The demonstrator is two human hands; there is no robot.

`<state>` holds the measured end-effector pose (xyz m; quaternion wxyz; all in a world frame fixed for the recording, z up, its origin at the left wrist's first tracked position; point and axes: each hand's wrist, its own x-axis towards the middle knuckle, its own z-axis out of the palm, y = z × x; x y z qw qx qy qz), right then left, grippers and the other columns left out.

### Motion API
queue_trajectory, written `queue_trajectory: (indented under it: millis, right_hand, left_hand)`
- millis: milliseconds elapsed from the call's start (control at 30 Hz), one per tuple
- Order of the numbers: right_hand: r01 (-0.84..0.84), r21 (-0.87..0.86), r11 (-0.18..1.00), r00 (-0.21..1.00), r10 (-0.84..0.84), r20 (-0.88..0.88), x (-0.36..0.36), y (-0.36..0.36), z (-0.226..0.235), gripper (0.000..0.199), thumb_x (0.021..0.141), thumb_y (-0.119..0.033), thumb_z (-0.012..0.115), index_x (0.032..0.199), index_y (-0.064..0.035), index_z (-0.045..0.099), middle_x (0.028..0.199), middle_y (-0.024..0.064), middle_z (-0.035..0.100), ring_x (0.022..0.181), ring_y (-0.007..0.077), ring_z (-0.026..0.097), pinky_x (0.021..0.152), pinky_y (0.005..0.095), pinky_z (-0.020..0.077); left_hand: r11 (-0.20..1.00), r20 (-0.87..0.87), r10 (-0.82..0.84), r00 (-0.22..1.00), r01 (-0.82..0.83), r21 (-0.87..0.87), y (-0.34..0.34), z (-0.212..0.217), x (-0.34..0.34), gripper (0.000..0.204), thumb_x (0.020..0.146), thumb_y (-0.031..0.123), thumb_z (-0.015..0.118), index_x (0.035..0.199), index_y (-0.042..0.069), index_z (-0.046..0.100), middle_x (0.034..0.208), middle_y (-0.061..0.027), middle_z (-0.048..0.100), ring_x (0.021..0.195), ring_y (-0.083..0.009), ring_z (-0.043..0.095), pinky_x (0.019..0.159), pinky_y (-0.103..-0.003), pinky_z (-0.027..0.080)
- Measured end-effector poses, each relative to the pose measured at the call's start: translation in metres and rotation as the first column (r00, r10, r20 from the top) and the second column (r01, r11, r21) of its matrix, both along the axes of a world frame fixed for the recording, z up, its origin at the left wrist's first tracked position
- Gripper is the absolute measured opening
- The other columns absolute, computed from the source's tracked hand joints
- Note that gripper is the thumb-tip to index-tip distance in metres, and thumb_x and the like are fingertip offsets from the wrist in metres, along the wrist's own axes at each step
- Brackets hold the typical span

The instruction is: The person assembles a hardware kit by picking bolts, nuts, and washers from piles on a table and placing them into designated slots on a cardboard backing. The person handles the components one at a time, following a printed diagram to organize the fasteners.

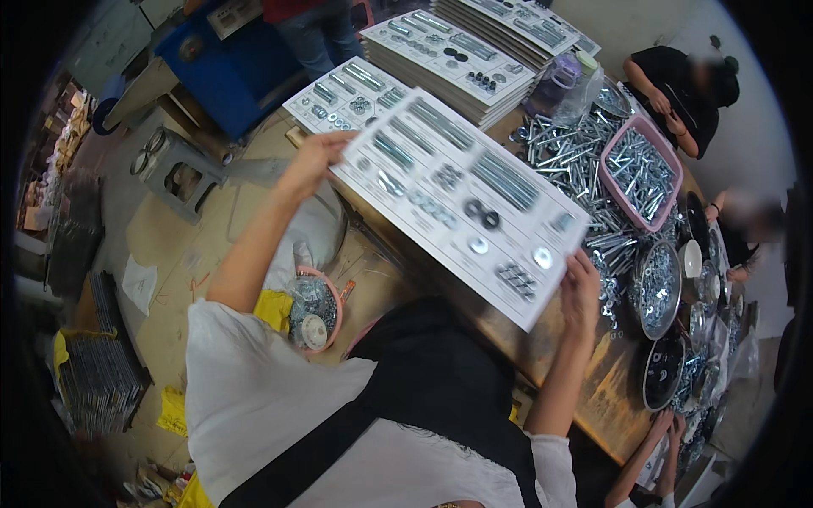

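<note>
I've got the white card (461, 203) of mounted bolts and washers lifted above the desk (605, 394), tilted. Left hand (312, 161) fingers pinch its far-left corner; right hand (580, 292) fingers grip the near-right edge. Stacks of the same cards (453, 55) beyond; pink tray (642, 173) of bolts to the right.

The place is a hardware packing workshop. A long wooden table (605, 385) carries loose bolts (563, 148), a pink basket (641, 173) of screws and metal bowls (656, 288) of washers. White cards (461, 55) with fasteners mounted on them lie in stacks. Other workers (677, 89) sit along the table.
</note>
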<state>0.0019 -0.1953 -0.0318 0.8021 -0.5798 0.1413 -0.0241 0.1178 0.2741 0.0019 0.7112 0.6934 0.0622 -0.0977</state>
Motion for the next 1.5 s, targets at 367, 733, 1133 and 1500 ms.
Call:
queue_trajectory:
  millis: [367,733,1133,1500]
  right_hand:
    - [-0.036,0.316,0.948,0.995,0.062,-0.074,0.148,0.173,-0.039,0.029,0.089,0.006,0.052,0.117,0.0098,0.057,0.110,0.0144,0.065,0.096,0.0220,0.065,0.085,0.0321,0.0558]
    - [0.044,0.281,0.959,0.984,0.007,-0.178,0.169,0.199,-0.040,0.041,0.089,0.006,0.053,0.129,0.0093,0.048,0.113,0.0149,0.063,0.098,0.0232,0.065,0.082,0.0320,0.0571]
    - [-0.118,-0.064,0.991,0.993,0.118,-0.004,0.067,0.065,-0.052,0.023,0.096,-0.005,0.054,0.115,0.0044,0.060,0.100,0.0114,0.067,0.087,0.0172,0.067,0.079,0.0272,0.0563]
    - [0.250,-0.128,0.960,0.963,-0.260,-0.073,-0.155,0.011,-0.061,0.017,0.096,-0.004,0.051,0.107,0.0028,0.062,0.096,0.0107,0.068,0.077,0.0131,0.064,0.074,0.0272,0.0540]
  left_hand:
    - [0.977,0.027,0.039,0.999,-0.044,0.209,0.134,-0.004,0.168,0.056,0.076,-0.007,0.035,0.125,-0.001,0.062,0.109,-0.0121,0.068,0.092,-0.0186,0.066,0.081,-0.028,0.051]
    - [0.965,0.015,0.069,0.998,-0.070,0.253,0.148,-0.015,0.177,0.065,0.067,-0.008,0.037,0.129,-0.007,0.055,0.118,-0.0168,0.064,0.101,-0.0242,0.066,0.087,-0.029,0.051]
    - [0.743,0.586,0.120,0.801,-0.464,0.482,0.136,-0.018,0.173,0.029,0.089,0.001,0.051,0.113,0.002,0.068,0.101,-0.0098,0.070,0.085,-0.0158,0.063,0.079,-0.026,0.049]
    - [0.478,0.410,-0.793,0.450,0.042,0.878,-0.245,-0.082,-0.039,0.070,0.090,0.033,0.059,0.144,-0.003,0.032,0.149,-0.0219,0.035,0.140,-0.0344,0.031,0.116,-0.047,0.021]
